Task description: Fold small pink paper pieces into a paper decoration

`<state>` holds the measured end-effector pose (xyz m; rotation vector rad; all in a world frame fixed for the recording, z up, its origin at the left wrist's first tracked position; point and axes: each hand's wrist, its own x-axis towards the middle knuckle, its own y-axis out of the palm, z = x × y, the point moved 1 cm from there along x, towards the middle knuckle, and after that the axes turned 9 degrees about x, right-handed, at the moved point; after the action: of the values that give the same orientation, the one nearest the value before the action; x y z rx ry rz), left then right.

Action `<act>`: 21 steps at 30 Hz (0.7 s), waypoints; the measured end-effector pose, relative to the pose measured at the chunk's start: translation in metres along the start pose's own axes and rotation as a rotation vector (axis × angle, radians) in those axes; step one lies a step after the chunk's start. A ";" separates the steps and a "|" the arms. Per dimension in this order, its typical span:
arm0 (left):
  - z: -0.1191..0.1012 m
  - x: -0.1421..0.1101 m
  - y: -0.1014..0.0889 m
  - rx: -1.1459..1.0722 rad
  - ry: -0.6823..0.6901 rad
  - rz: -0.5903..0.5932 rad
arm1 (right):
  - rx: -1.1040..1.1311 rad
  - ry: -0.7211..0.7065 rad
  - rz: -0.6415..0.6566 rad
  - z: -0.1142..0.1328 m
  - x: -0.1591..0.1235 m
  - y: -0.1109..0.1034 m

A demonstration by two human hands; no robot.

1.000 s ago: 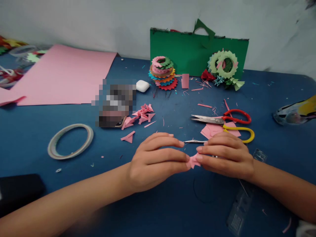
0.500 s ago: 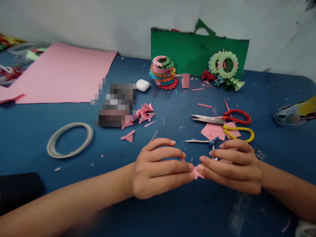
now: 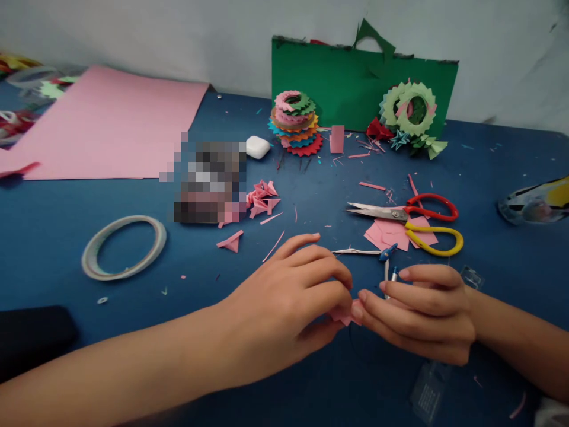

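A small folded piece of pink paper [image 3: 343, 315] is pinched between my two hands low in the middle of the head view. My left hand [image 3: 296, 302] arches over it, fingers curled down and partly covering it. The fingertips of my right hand [image 3: 422, 311] press on its right end. Just beyond my fingers lies a small tool with long thin metal blades and a blue joint [image 3: 387, 252], partly hidden. Red-and-yellow-handled scissors [image 3: 395, 214] rest on several pink paper pieces [image 3: 384, 235]. To the left lie folded pink paper pieces [image 3: 263, 200] and a single folded one [image 3: 231, 241].
A tape roll [image 3: 89, 261] and a large pink sheet [image 3: 115, 124] lie on the left. Behind stand a stack of zigzag paper rings [image 3: 296, 124], a green board [image 3: 338, 89] and a pale green paper ring [image 3: 431, 112]. A white case [image 3: 258, 147] sits beside a blurred rectangle.
My left hand has turned over, its fingers now curling down around the pink paper. My right hand has shifted slightly down. The view has tilted a little.
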<state>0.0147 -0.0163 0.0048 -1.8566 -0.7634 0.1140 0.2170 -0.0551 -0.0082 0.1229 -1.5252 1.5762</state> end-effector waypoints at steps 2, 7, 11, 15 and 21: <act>0.000 -0.001 0.001 -0.013 -0.026 0.015 | 0.007 -0.008 0.004 0.001 0.001 0.001; 0.000 -0.002 0.001 -0.013 -0.045 0.007 | 0.038 0.030 0.040 0.004 0.000 0.000; 0.000 -0.001 0.000 0.016 -0.029 0.000 | 0.025 -0.023 0.040 -0.001 0.001 0.000; -0.001 -0.002 0.000 0.025 -0.029 -0.014 | -0.066 -0.293 0.031 -0.018 0.003 0.001; -0.002 -0.002 0.000 0.006 -0.048 -0.011 | -0.004 -0.530 0.002 -0.035 0.007 0.006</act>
<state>0.0143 -0.0194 0.0050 -1.8493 -0.8051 0.1541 0.2269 -0.0213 -0.0161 0.5749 -1.9261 1.6192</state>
